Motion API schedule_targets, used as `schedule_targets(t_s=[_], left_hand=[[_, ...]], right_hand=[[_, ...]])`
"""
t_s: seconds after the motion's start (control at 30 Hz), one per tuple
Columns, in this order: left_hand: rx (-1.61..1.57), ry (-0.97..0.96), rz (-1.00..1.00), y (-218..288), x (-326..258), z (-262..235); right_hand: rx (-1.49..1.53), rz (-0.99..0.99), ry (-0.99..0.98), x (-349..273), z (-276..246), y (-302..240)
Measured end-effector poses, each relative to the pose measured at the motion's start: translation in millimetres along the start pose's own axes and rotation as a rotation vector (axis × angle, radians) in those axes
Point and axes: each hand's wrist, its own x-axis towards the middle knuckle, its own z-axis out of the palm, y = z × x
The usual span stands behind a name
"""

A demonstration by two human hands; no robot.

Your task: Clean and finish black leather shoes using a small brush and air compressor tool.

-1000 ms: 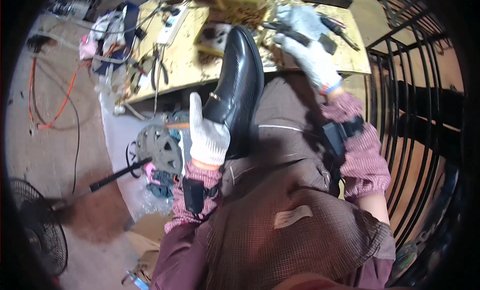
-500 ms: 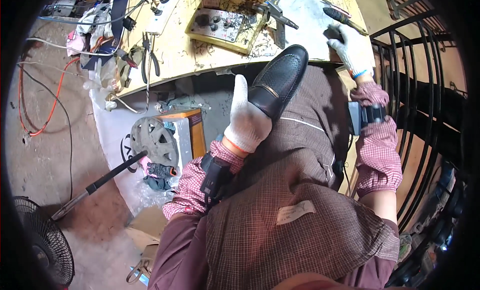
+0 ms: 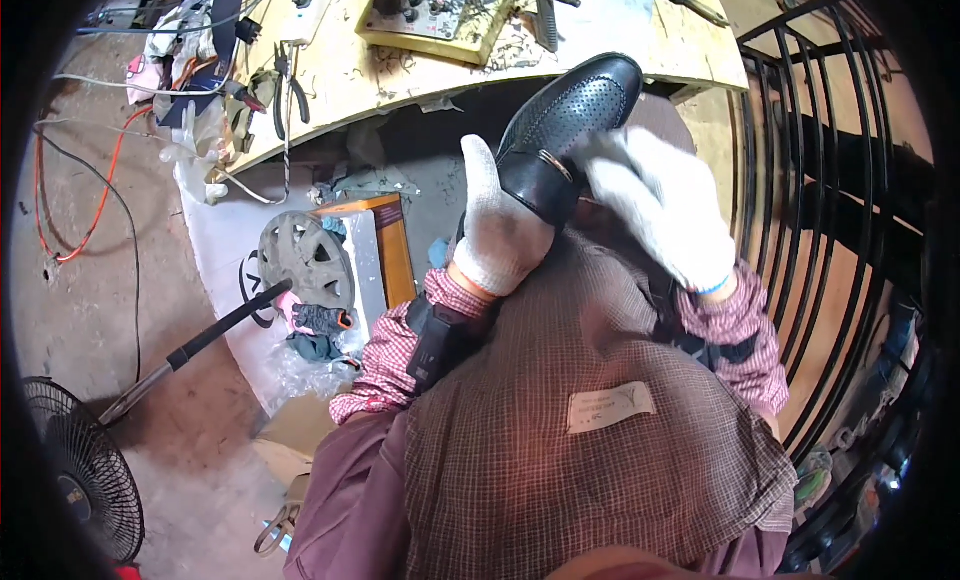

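A black leather loafer (image 3: 575,110) with a perforated vamp and a small metal bar is held over my lap, toe pointing up and to the right. My left hand (image 3: 500,235), in a soiled white glove, grips it at the heel end, thumb raised; the glove hides part of the heel and opening. On the shoe's right side is my right hand (image 3: 675,205), also white-gloved. Motion smears its fingertips beside the metal bar, so neither contact nor anything held can be made out. A brown checked apron (image 3: 500,380) covers my lap.
Ahead stands a worn yellow worktable (image 3: 400,80) bearing a control box (image 3: 425,20) and pliers (image 3: 292,95). A black metal rack (image 3: 800,190) rises at right. Left on the floor are a grey wheel-shaped base (image 3: 300,265) with a pole and a fan (image 3: 85,470).
My right hand has come back from the worktable to the loafer's side. The shoe has shifted slightly right and up in my left hand, and the view has shifted a little.
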Motion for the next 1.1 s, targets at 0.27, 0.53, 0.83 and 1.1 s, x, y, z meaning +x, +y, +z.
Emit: schedule_targets(t_s=[0.27,0.53,0.83,1.1], left_hand=[[0.176,0.196,-0.064,0,-11,-3],[0.047,0.147,-0.098,3,-9,9],[-0.142,0.024,0.044,12,-8,25],[-0.171,0.150,0.186,23,-14,15]], right_hand=[[0.324,0.187,-0.225,-17,-1,-32],[0.179,0.126,0.050,0,30,-32],[-0.065,0.059,0.114,24,1,-10],[0.308,0.257,0.182,35,-7,-11]])
